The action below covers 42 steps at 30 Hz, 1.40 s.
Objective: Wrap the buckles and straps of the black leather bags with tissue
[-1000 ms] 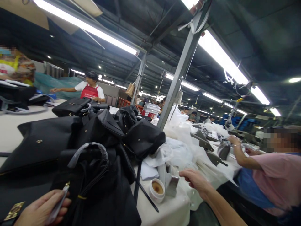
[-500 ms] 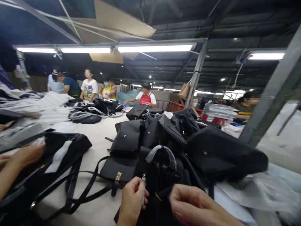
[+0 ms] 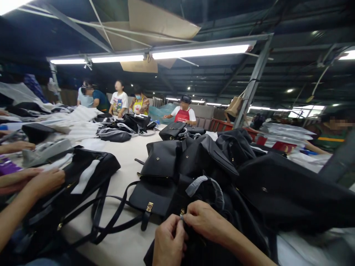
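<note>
A black bag (image 3: 169, 199) lies before me among other black bags, its looped handle (image 3: 216, 188) wrapped in whitish film. Just below a small gold metal fitting (image 3: 182, 211) on it, my left hand (image 3: 170, 240) is closed in a pinch around a small whitish wrapped tab. From the right, my right hand (image 3: 205, 221) pinches at the same spot, fingertips touching those of the left. The tab is mostly hidden between the fingers. A black flap with a gold clasp (image 3: 149, 207) lies left of my hands.
At left, a co-worker's hands (image 3: 47, 181) work on another black bag (image 3: 102, 162) with a white strip on it. Black straps (image 3: 111, 231) trail across the pale table (image 3: 130, 155). More black bags (image 3: 283, 188) are heaped at right. Several people stand farther back.
My right hand has moved left and inward to meet the left hand at the tab; it was apart before. The view has shifted right to left slightly, so things appear farther right.
</note>
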Tool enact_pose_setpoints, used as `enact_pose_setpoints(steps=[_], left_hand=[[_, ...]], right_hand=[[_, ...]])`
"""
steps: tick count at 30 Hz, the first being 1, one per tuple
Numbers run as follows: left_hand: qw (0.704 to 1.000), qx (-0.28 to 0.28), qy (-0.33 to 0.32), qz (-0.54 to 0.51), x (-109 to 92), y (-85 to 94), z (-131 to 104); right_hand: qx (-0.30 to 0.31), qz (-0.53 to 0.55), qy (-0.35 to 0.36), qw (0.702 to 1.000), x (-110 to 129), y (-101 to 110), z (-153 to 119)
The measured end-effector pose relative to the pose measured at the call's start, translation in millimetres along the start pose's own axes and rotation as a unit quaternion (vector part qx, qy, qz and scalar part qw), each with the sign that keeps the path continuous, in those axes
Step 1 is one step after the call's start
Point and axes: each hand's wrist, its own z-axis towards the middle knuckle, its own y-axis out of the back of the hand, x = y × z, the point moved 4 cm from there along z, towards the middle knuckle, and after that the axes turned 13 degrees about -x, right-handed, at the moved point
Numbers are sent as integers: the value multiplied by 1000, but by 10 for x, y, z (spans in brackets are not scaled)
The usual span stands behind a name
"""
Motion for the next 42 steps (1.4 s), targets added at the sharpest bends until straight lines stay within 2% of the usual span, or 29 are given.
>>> enact_pose_setpoints(steps=[4, 8, 11, 13, 15, 18, 20, 24, 29, 32, 34, 36, 39, 42], left_hand=[[1000, -2, -11, 14, -14, 35, -34], [995, -38, -77, 45, -22, 97, -55], [992, -37, -109, 50, -36, 116, -60], [997, -20, -74, 10, -28, 118, -44], [997, 2, -2, -72, -12, 114, -21], [976, 25, 95, -197, 3, 99, 3], [963, 23, 122, -241, 3, 90, 5], [956, 7, 114, -272, -9, 57, -23], [958, -5, 91, -270, -40, 41, -52], [966, -9, 74, -246, -78, 60, -56], [975, -6, 47, -216, -108, 73, -65], [984, -5, 13, -177, -123, 79, -84], [991, -19, -39, -128, -90, 74, -120], [989, -58, -62, -119, -7, 59, -142]], right_hand=[[-8, -10, -3, 1000, -21, -31, 35], [-17, -8, -7, 1000, -36, -52, 68], [-16, 5, -3, 1000, -36, -62, 60], [-6, 22, -9, 1000, -54, -83, 44], [12, 44, -25, 999, -90, -121, 28], [31, 74, -50, 995, -142, -181, 13], [31, 92, -56, 994, -155, -208, 4], [9, 125, -74, 989, -143, -235, -32], [-67, 170, -116, 976, -117, -193, -104], [-63, 213, -138, 965, -95, -173, -136], [-21, 260, -170, 950, -79, -190, -156], [37, 324, -220, 919, -60, -230, -188], [95, 431, -292, 849, -32, -303, -246], [102, 519, -331, 781, -33, -384, -292]])
